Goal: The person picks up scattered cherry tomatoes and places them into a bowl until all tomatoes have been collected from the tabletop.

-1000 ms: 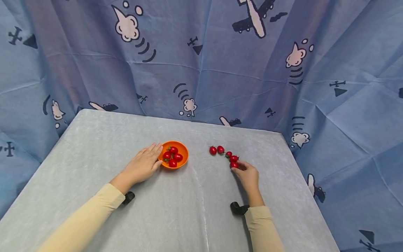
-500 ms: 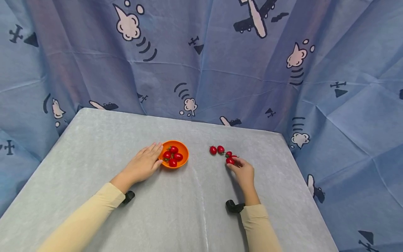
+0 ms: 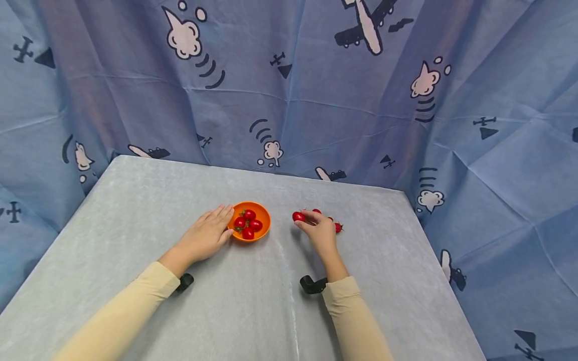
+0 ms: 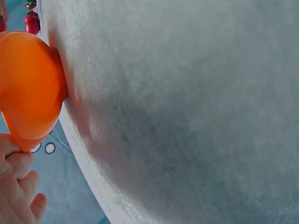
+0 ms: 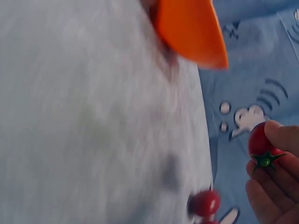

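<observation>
My right hand (image 3: 321, 233) pinches a red cherry tomato (image 3: 298, 216) between thumb and fingers, off the table and right of the orange bowl (image 3: 267, 231). In the right wrist view, this tomato (image 5: 258, 140) shows its green calyx. Straight fingers of my left hand (image 3: 203, 239) rest against the bowl's left rim; the left wrist view shows fingertips touching the rim of the bowl (image 4: 30, 84). Inside the bowl lie several cherry tomatoes (image 3: 255, 225). Other tomatoes, including one (image 3: 338, 227) beside my right hand, lie on the table, partly hidden behind that hand.
A pale grey cloth covers the table (image 3: 253, 311). Behind it hangs a blue curtain (image 3: 235, 110) printed with planes and clouds. A black wrist mount (image 3: 312, 285) sticks out from the right sleeve, and another (image 3: 185, 282) from the left.
My right hand has carried one tomato from the near end of the row leftward, toward the bowl. The left hand and bowl have stayed put.
</observation>
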Available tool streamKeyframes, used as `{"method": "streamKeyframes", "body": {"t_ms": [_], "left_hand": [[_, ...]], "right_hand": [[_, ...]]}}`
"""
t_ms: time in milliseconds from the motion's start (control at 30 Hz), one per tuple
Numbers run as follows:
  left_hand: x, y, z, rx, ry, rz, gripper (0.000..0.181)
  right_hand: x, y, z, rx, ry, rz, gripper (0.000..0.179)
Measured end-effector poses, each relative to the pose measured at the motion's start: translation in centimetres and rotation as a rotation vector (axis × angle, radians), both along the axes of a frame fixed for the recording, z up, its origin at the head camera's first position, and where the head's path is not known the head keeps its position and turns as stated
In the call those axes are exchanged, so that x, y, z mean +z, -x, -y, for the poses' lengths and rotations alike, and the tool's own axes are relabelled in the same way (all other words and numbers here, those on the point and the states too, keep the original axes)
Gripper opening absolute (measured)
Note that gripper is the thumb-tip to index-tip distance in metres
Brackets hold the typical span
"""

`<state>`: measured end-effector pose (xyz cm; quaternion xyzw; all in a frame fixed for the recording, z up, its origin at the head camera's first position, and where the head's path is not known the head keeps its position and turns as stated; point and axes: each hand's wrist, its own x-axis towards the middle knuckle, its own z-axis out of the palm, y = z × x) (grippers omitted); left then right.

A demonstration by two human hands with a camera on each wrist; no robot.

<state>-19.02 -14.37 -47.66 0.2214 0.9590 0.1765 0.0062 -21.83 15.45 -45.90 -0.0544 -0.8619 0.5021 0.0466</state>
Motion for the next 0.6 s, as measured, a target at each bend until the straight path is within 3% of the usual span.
{"method": "streamKeyframes", "body": {"t_ms": [333,600], "left_hand": [[-0.2,0.1,0.0,0.001,-0.01,0.001,0.058],[0.0,0.0,0.0,-0.003,-0.009,0.005,0.059]], "right_hand": [[1.1,0.5,5.1,0.138,-0.017,-0.047,0.034],[1.0,0.8,8.0,0.208,-0.037,-0.002,0.034]]}}
